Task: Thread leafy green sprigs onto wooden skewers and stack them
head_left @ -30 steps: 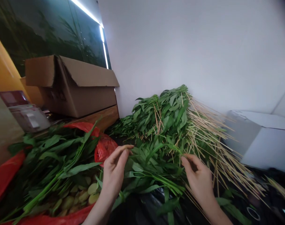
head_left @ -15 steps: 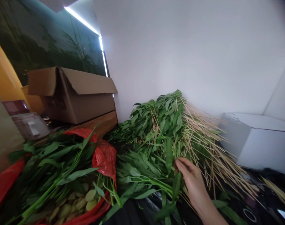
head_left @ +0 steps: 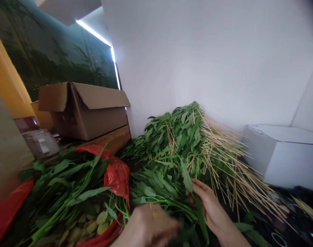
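My right hand is closed around a leafy green stem, its long narrow leaves reaching above and below the fingers. It looks like water spinach. To its left my left hand is low in the view, its fingers smeared by motion, so its grip does not show. Beneath and between both hands lies a loose heap of the same greens with pale green stems. Farther back, leafy skewered bundles are stacked against the wall, their thin wooden skewers fanning out to the right.
At left a red plastic bag holds more greens and pale round slices. Behind it are a lidded clear container and an open cardboard box. A white box stands at right, near dark items.
My left hand has come into view from below. The leaf at my right hand now leans differently, and that hand has shifted slightly down. The whole view has tilted a little.
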Available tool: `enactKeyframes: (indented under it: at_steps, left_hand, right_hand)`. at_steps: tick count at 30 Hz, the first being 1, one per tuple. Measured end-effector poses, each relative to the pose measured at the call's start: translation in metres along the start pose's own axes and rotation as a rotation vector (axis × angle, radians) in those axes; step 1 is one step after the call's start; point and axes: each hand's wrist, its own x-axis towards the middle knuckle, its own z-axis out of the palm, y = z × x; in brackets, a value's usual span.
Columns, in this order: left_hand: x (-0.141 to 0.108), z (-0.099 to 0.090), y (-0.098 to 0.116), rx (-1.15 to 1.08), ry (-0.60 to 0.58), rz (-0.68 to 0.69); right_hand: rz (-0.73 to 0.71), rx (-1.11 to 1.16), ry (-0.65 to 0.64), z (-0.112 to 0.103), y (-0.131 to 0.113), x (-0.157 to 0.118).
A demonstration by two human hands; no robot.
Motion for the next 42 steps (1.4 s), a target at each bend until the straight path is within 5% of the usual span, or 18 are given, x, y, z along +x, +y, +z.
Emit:
enactKeyframes:
  at_steps: [3,6,13,26,33,42]
  left_hand:
    - [0.045,0.027,-0.033,-0.091,0.001,-0.005]
    - [0.071,0.055,-0.054,-0.108,0.129,0.048]
    - [0.037,0.096,-0.076,0.096,0.138,0.21]
    - [0.022,0.1,-0.09,0.056,0.175,0.172]
    - [0.027,0.096,-0.085,0.052,0.043,0.153]
    - [0.024,0.101,-0.095,0.135,0.081,0.122]
  right_hand:
    - [-0.029,-0.02,0.008,0.002,0.0,-0.001]
    - [-0.051,-0.039,0.004,0.001,0.0,0.0]
    - [-0.105,-0.174,-0.039,-0.011,0.01,0.013]
    - [-0.014,-0.477,-0.069,-0.01,0.014,0.01]
    - [-0.017,-0.504,-0.082,-0.008,0.009,0.006]
    - [-0.019,-0.502,0.006,-0.015,-0.003,0.008]
